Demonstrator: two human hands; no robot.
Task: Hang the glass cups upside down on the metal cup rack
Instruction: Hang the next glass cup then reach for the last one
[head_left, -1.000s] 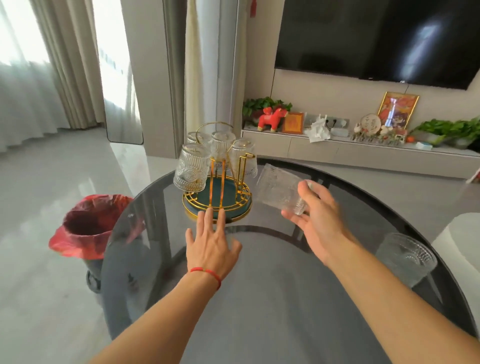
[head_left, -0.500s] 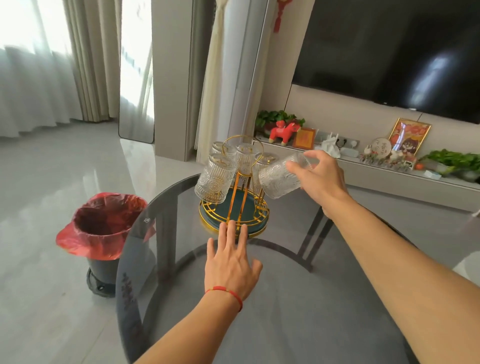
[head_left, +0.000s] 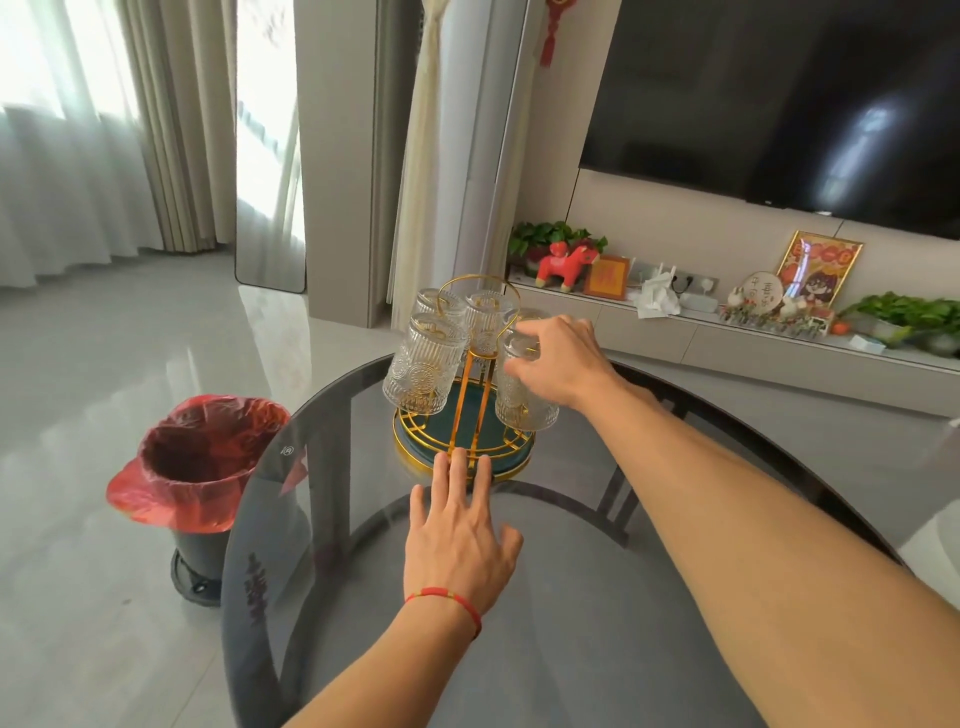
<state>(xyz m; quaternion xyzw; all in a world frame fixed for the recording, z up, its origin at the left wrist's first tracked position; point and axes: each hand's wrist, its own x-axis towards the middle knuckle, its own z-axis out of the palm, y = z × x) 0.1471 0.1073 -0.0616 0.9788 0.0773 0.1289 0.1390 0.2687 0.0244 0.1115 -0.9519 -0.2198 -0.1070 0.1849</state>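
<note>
Living-room setting, dark round glass table (head_left: 597, 649) with the gold metal cup rack (head_left: 467, 415) near its far edge. Right hand (head_left: 563, 358) grips an inverted ribbed glass cup (head_left: 524, 395) by its base, apparently seating it on a prong, hook hidden. Left hand (head_left: 460, 535) lies flat, fingers spread, fingertips touching the rack base. Cup looks rigid, slick, breakable; hold the base.
</note>
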